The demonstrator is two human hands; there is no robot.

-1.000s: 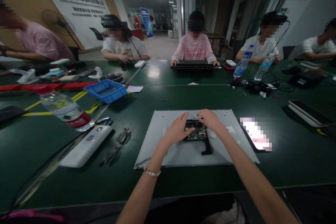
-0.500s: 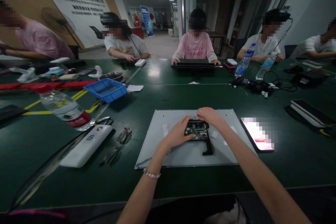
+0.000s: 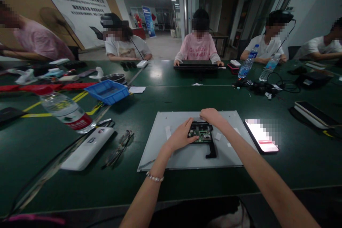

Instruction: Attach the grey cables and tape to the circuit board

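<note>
A green circuit board (image 3: 200, 134) in a black plastic frame (image 3: 212, 149) lies on a flat light-grey panel (image 3: 160, 149) in front of me. My left hand (image 3: 182, 134) grips the board's left side, its thumb lying over the near edge and its fingers along the far left. At the far edge of the frame, my right hand (image 3: 211, 115) is closed with curled fingers; what they pinch is hidden by the hand. Small white strips, one of them a tape piece (image 3: 168, 132), are on the panel around the board.
Right of the panel lies a lit phone (image 3: 263, 139). To the left are eyeglasses (image 3: 120, 149), a white power bank (image 3: 89, 148), a large water bottle (image 3: 68, 112) and a blue tray (image 3: 107, 92). Several people sit across the green table (image 3: 171, 188), one holding a dark flat panel (image 3: 200, 66).
Both hands keep nearly the same place on the board and frame. Across the table at left, a person's hand has drawn back from the table top. The view has shifted very slightly.
</note>
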